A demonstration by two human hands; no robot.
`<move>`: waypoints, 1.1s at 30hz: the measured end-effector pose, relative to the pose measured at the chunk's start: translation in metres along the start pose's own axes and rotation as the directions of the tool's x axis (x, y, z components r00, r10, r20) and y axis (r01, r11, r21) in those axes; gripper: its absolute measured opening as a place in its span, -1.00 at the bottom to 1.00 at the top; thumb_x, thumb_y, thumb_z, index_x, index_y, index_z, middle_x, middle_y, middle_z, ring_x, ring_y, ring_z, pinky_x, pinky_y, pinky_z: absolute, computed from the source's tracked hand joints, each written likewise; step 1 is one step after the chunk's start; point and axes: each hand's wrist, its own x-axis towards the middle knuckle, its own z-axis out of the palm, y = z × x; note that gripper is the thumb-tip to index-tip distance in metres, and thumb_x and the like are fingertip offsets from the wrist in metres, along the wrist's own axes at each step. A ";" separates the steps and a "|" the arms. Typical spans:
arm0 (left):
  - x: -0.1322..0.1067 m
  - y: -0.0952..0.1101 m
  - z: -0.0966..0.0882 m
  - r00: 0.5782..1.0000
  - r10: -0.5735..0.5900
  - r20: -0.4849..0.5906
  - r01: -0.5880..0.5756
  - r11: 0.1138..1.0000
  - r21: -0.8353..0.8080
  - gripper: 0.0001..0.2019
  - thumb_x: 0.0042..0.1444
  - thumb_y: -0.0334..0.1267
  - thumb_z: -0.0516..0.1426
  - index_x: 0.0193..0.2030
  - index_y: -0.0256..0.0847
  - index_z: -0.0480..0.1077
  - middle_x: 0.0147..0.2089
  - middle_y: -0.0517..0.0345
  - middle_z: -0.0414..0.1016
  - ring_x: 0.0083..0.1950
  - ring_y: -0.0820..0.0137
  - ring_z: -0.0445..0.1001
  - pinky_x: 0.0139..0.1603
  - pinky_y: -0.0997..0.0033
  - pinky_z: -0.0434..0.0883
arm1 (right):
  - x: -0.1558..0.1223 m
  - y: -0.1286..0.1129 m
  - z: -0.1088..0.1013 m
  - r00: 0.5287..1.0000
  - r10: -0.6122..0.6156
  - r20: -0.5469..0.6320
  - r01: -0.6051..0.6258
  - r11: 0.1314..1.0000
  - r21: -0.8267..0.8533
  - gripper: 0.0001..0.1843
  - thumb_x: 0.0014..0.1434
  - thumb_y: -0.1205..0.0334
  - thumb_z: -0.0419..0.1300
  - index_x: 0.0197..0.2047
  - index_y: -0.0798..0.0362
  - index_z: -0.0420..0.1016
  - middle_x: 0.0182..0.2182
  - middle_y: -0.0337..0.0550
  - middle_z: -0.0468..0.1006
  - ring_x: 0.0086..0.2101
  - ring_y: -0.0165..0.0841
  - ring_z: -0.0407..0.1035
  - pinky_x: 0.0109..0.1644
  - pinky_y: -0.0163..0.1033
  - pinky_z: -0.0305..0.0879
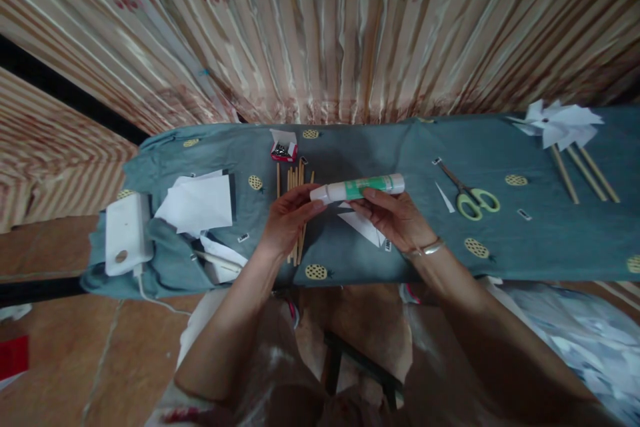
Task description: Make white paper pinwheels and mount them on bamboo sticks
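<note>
A white glue stick (373, 187) with a green label is held level above the cloth-covered table. The fingers of my left hand (290, 219) pinch its white cap end. My right hand (397, 217), with a silver bracelet at the wrist, grips the body near the other end. Beneath my hands lie white paper pieces (364, 228), partly hidden by my right fingers. A bundle of thin wooden sticks (295, 177) runs behind and below my left hand. Whether the cap sits fully on the stick, I cannot tell.
Green-handled scissors (470, 197) and a paper sliver (445, 197) lie to the right. Several paper pinwheels (560, 123) on sticks rest farther right. A small red box (284, 150) of metal pins stands open behind. Paper sheets (200, 201) and a white corded device (127, 233) are at left.
</note>
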 end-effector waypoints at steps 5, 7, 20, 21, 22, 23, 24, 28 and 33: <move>0.001 -0.004 -0.003 0.997 0.072 0.004 -0.072 0.994 0.084 -0.65 -0.18 -0.24 0.46 -0.18 -0.12 0.60 -0.19 0.20 0.62 -0.15 0.42 0.58 -0.03 0.38 0.50 | -0.002 -0.001 0.005 1.000 -0.006 -0.022 0.005 0.999 -0.035 -0.68 -0.27 0.16 0.59 -0.41 0.02 0.65 -0.42 -0.28 0.70 -0.39 -0.41 0.60 -0.21 -0.38 0.61; 0.001 -0.006 -0.004 0.991 0.132 0.014 -0.133 0.980 0.145 -0.65 -0.16 -0.24 0.45 -0.17 -0.12 0.59 -0.18 0.18 0.62 -0.13 0.39 0.58 -0.01 0.35 0.50 | -0.002 0.000 0.006 0.999 -0.008 -0.037 0.006 0.999 -0.048 -0.69 -0.27 0.17 0.58 -0.43 0.02 0.64 -0.42 -0.27 0.70 -0.39 -0.41 0.60 -0.24 -0.37 0.60; -0.011 -0.008 0.000 0.977 0.214 0.010 -0.192 0.854 0.483 -0.66 -0.17 -0.20 0.41 -0.19 -0.17 0.60 -0.23 0.13 0.63 -0.24 0.36 0.55 -0.17 0.38 0.49 | -0.007 0.026 0.015 0.993 0.109 0.037 -0.104 0.988 -0.111 -0.66 -0.23 0.08 0.56 -0.38 0.06 0.65 -0.38 -0.22 0.71 -0.35 -0.39 0.59 -0.16 -0.27 0.56; -0.010 -0.007 -0.003 0.974 0.227 -0.018 -0.190 0.854 0.484 -0.66 -0.17 -0.18 0.40 -0.20 -0.18 0.59 -0.24 0.13 0.63 -0.26 0.37 0.53 -0.20 0.39 0.47 | -0.008 0.025 0.014 0.992 0.117 0.052 -0.110 0.985 -0.132 -0.64 -0.22 0.07 0.55 -0.35 0.06 0.66 -0.37 -0.21 0.71 -0.34 -0.39 0.60 -0.16 -0.28 0.56; -0.008 -0.005 -0.007 0.966 0.252 -0.060 -0.194 0.856 0.479 -0.66 -0.17 -0.17 0.39 -0.20 -0.19 0.59 -0.27 0.15 0.61 -0.30 0.39 0.51 -0.24 0.40 0.45 | -0.008 0.023 0.013 0.991 0.120 0.063 -0.109 0.982 -0.156 -0.62 -0.20 0.06 0.55 -0.31 0.05 0.66 -0.36 -0.20 0.71 -0.33 -0.39 0.60 -0.17 -0.29 0.55; -0.006 -0.003 -0.014 0.951 0.291 -0.109 -0.205 0.851 0.484 -0.66 -0.17 -0.17 0.39 -0.21 -0.19 0.57 -0.29 0.17 0.60 -0.32 0.41 0.48 -0.27 0.42 0.43 | -0.009 0.021 0.012 0.991 0.115 0.068 -0.101 0.978 -0.180 -0.60 -0.18 0.06 0.54 -0.26 0.04 0.66 -0.34 -0.19 0.72 -0.32 -0.38 0.61 -0.18 -0.30 0.55; -0.004 0.000 -0.022 0.922 0.350 -0.164 -0.229 0.836 0.499 -0.68 -0.17 -0.17 0.38 -0.23 -0.19 0.56 -0.31 0.19 0.57 -0.34 0.42 0.45 -0.28 0.43 0.41 | -0.010 0.018 0.010 0.992 0.102 0.068 -0.087 0.976 -0.202 -0.58 -0.17 0.05 0.53 -0.23 0.03 0.65 -0.33 -0.18 0.72 -0.31 -0.38 0.61 -0.19 -0.31 0.54; -0.001 0.013 -0.059 0.772 0.581 -0.258 -0.206 0.613 0.763 -0.75 -0.05 -0.20 0.28 -0.21 -0.21 0.48 -0.24 0.15 0.52 -0.24 0.36 0.44 -0.13 0.35 0.40 | -0.015 0.001 -0.003 0.998 0.009 0.068 0.012 0.951 -0.307 -0.58 -0.10 -0.01 0.50 -0.19 0.01 0.65 -0.31 -0.16 0.72 -0.31 -0.39 0.60 -0.21 -0.30 0.53; -0.007 0.021 -0.085 0.768 0.639 -0.042 -0.077 0.157 0.985 -0.74 0.04 -0.28 0.20 -0.10 -0.20 0.40 -0.12 -0.03 0.47 0.00 0.12 0.42 0.11 0.05 0.34 | -0.022 -0.029 -0.034 0.974 -0.219 0.050 0.207 0.788 -0.580 -0.70 0.03 0.00 0.42 -0.21 -0.02 0.65 -0.32 -0.17 0.70 -0.32 -0.35 0.56 -0.22 -0.24 0.51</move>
